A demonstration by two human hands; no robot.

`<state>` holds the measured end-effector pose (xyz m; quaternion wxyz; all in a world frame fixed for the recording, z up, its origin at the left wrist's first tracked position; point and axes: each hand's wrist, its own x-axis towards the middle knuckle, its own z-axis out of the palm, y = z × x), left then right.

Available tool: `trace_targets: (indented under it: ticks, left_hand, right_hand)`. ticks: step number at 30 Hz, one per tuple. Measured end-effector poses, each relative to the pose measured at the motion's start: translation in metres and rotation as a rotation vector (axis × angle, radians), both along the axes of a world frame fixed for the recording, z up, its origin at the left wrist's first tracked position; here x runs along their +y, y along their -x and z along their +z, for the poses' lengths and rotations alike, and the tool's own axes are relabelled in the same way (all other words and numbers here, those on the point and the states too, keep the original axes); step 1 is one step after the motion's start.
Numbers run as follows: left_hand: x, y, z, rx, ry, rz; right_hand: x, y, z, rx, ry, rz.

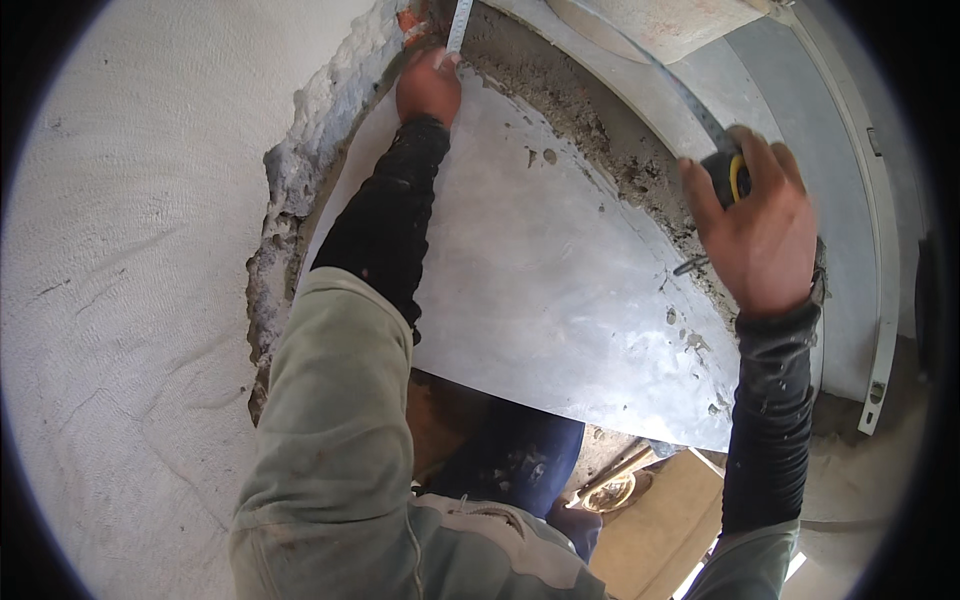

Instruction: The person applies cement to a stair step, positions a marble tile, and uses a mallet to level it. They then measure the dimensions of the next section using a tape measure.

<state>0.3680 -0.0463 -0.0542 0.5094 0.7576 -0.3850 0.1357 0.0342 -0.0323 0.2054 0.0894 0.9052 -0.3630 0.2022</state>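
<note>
My right hand (765,225) is closed around a black and yellow tape measure (722,178) at the right. From its case the metal blade (690,100) runs up and left, past the top edge of the picture. Another stretch of the blade (460,28) comes back in at the top, down to my left hand (430,88). That hand is closed on it in the corner by the broken wall edge, and its fingertips are partly hidden. Below both hands lies a smooth grey slab (540,270) with a curved front edge and mortar crumbs on it.
A rough white wall (140,250) with a chipped edge (290,180) stands at the left. Wet-looking mortar (590,110) borders the slab's far side. A long spirit level (880,375) leans at the right. Below are a tan board (665,520) and my dark trouser leg (515,450).
</note>
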Motion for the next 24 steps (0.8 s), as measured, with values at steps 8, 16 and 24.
trace_targets:
  ticks: [8, 16, 24]
  left_hand:
    - [0.049, 0.012, 0.006, -0.066, 0.036, -0.268]
    - [0.025, 0.005, 0.003, -0.052, -0.228, -0.008]
    - [-0.01, -0.021, 0.004, 0.041, -0.042, 0.129]
  right_hand:
    - [0.043, 0.116, -0.016, 0.012, -0.224, -0.084]
    - [0.026, 0.031, 0.002, 0.008, -0.064, 0.025]
    - [0.003, -0.027, 0.004, 0.041, -0.022, 0.051]
